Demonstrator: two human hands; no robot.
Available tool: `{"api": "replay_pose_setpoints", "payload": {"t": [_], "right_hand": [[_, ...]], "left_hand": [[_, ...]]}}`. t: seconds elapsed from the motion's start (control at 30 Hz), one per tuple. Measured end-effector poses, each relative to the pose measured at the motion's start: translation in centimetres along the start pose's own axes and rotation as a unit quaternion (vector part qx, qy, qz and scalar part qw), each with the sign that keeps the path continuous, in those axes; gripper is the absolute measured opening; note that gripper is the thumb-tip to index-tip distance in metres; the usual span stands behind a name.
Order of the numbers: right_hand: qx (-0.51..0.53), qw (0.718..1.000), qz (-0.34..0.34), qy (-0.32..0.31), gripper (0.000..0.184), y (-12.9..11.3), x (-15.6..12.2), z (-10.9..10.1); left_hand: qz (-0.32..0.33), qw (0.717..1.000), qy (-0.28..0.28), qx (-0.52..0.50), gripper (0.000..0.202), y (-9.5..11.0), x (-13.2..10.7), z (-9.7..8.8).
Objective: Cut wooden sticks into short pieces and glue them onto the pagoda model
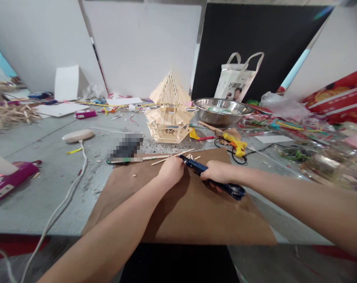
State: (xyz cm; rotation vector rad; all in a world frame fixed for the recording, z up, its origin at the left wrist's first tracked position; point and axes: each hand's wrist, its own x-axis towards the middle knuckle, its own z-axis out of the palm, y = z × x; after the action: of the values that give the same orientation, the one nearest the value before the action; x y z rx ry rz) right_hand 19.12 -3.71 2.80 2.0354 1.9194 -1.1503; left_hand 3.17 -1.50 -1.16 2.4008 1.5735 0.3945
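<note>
My right hand (216, 173) is wrapped around a long dark blue hand tool (194, 165), whose exact kind is hard to tell. The tool lies slantwise above a brown paper sheet (178, 220), its narrow end toward my left hand (172, 171). That left hand is closed right beside the tool's tip; what its fingers hold is hidden. Just beyond the hands lie thin wooden sticks (159, 161) and several short cut pieces (192, 157). Behind them stands a pagoda model (169, 114) built of pale wooden sticks, with a pointed roof.
A yellow glue gun (237, 145) with a black cord lies right of the paper. A phone (126, 148) rests at its left corner. Farther back are a steel bowl (222, 112) and a tote bag (234, 82). A white cable (75, 184) crosses the left side.
</note>
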Motion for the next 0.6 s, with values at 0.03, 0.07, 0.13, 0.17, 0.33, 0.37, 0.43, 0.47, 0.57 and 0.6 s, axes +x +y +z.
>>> {"api": "replay_pose_setpoints", "payload": {"t": [0.03, 0.07, 0.13, 0.17, 0.33, 0.37, 0.43, 0.47, 0.57, 0.6], "right_hand": [[0.004, 1.000, -0.001, -0.002, 0.020, 0.0, 0.0, 0.0], [0.007, 1.000, 0.001, -0.002, 0.020, 0.0, 0.0, 0.1], [0.005, 1.000, 0.006, 0.013, 0.019, 0.0, 0.0, 0.2], [0.000, 1.000, 0.009, 0.023, 0.019, 0.0, 0.0, 0.3], [0.042, 0.999, 0.011, -0.014, 0.019, 0.2, 0.3, 0.2], [0.068, 0.997, 0.009, -0.038, 0.018, 0.3, 0.3, 0.1], [0.119, 0.990, 0.006, -0.080, 0.016, 0.6, 0.2, -0.1], [0.140, 0.986, 0.006, -0.092, 0.015, 0.7, 0.1, -0.3], [0.180, 0.980, 0.001, -0.083, 0.015, 1.5, -0.4, -1.0], [0.185, 0.980, -0.007, -0.069, 0.016, 1.7, -0.6, -1.4]], "left_hand": [[0.001, 1.000, 0.000, 0.000, 0.028, 0.0, 0.0, 0.0], [0.002, 1.000, 0.001, -0.001, 0.028, 0.0, 0.0, 0.0], [0.005, 1.000, 0.003, -0.003, 0.028, 0.0, 0.0, -0.1], [0.006, 1.000, 0.004, -0.005, 0.028, 0.0, 0.1, -0.1], [0.012, 1.000, 0.011, -0.018, 0.027, -0.2, 0.3, 0.0], [0.013, 1.000, 0.013, -0.022, 0.026, -0.3, 0.3, 0.0], [0.014, 0.999, 0.020, -0.028, 0.026, -0.4, 0.3, -0.1], [0.014, 0.999, 0.024, -0.037, 0.026, -0.5, 0.3, -0.2], [0.003, 0.994, 0.033, -0.101, 0.028, -0.8, 0.3, -0.4], [-0.006, 0.991, 0.032, -0.131, 0.028, -0.8, 0.3, -0.5]]}}
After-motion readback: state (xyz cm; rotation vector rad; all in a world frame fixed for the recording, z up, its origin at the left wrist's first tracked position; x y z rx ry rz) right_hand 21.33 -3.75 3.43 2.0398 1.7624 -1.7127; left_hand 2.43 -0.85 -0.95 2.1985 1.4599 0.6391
